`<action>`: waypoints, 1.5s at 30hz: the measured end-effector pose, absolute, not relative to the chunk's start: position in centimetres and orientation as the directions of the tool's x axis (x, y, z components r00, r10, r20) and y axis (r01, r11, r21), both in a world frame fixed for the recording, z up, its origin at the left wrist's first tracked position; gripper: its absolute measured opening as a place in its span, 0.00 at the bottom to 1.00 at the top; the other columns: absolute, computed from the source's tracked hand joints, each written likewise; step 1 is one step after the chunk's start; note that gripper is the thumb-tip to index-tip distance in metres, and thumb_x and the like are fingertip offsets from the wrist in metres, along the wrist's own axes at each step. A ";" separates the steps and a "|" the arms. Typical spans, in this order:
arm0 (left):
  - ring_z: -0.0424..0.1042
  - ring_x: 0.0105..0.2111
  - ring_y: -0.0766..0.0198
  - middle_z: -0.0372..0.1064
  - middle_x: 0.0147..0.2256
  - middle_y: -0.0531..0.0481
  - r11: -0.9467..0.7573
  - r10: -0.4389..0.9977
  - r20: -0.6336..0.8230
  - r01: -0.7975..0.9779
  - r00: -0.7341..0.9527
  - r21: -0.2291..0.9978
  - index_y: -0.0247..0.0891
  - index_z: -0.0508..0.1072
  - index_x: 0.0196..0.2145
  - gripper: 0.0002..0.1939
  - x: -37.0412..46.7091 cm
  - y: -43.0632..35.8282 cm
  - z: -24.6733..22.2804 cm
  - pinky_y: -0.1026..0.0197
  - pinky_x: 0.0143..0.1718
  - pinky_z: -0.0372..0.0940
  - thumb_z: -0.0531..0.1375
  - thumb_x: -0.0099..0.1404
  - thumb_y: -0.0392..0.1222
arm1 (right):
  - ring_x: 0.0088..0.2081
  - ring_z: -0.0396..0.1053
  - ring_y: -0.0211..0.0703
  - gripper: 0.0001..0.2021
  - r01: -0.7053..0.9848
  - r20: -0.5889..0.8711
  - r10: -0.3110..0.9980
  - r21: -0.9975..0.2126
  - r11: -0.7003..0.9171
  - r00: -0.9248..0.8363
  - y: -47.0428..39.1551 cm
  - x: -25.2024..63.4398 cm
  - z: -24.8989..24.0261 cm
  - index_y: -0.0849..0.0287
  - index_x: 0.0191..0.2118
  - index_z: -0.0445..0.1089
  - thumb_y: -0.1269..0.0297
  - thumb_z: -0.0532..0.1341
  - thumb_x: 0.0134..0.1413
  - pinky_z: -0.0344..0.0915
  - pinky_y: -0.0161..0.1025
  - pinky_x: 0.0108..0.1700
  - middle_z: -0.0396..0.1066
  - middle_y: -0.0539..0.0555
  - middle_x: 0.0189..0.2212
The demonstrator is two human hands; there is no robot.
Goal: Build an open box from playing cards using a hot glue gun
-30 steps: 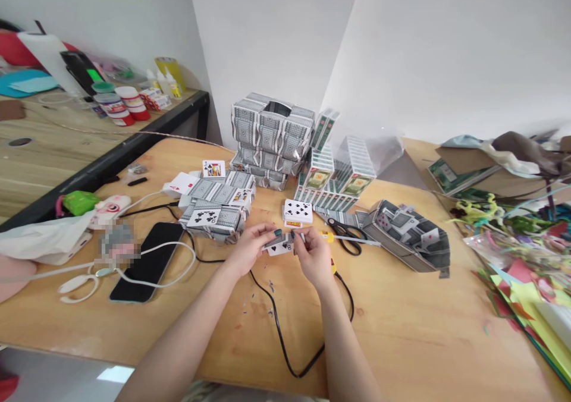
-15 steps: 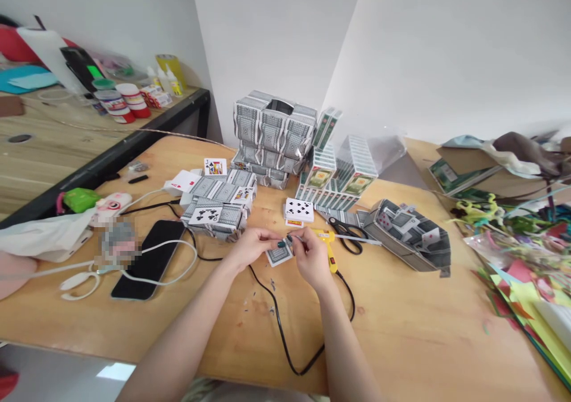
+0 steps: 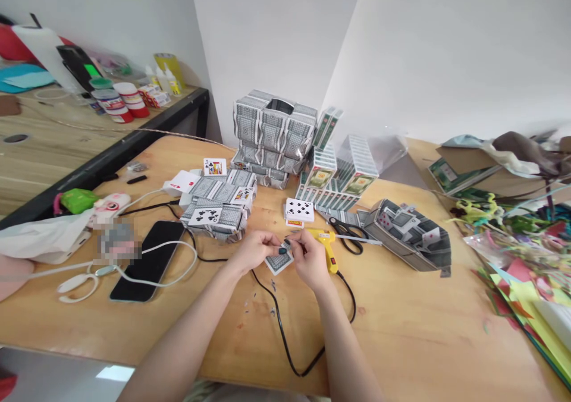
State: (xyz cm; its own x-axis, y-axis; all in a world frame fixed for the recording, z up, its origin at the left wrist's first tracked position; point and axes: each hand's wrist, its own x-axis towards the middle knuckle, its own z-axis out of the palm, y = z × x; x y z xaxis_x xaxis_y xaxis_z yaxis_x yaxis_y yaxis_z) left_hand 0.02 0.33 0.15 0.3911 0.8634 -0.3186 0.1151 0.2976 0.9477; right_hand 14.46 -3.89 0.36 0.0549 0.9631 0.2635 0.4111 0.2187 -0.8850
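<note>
Between my hands is a playing card [image 3: 279,263], its grey patterned back facing up. My left hand [image 3: 255,252] pinches the card's upper left part between thumb and fingers. From the other side my right hand [image 3: 311,260] grips its upper right edge, fingertips close to the left thumb. The fingers hide the card's top. Just right of my right hand lies a yellow glue gun [image 3: 329,251], its black cord looping toward the table's front. A stack of cards [image 3: 298,209] with a spade card on top lies beyond my hands.
Black scissors [image 3: 350,235] lie right of the glue gun, near an open card-covered box [image 3: 408,235]. Card-covered blocks [image 3: 218,203] and a larger card structure [image 3: 274,131] stand behind. Card packs [image 3: 332,194] are stacked at the back. A phone [image 3: 149,262] with white cables lies left.
Both hands have shifted slightly down with the card, which is turned a little. My fingers have moved along its top edge. Everything else stays in place.
</note>
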 end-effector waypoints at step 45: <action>0.67 0.23 0.66 0.66 0.19 0.53 0.019 0.965 -0.043 0.095 0.259 0.995 0.35 0.68 0.21 0.15 0.2 1.2 -1.1 0.64 0.29 0.62 0.57 0.54 0.50 | 0.13 0.61 0.36 0.11 0.377 0.263 0.388 -0.889 -0.258 0.884 -6.5 34.5 0.8 0.57 0.36 0.53 0.57 0.53 0.50 0.52 0.33 0.15 0.72 0.54 0.26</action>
State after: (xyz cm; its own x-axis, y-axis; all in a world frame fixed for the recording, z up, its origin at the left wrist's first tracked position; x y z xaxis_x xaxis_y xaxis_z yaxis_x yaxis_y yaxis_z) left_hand 0.20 1.23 -1.11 0.2591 0.9649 -0.0431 0.0948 0.0190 0.9953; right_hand 34.52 -6.54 0.81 0.8836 0.3877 0.2625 0.3775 -0.2582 -0.8893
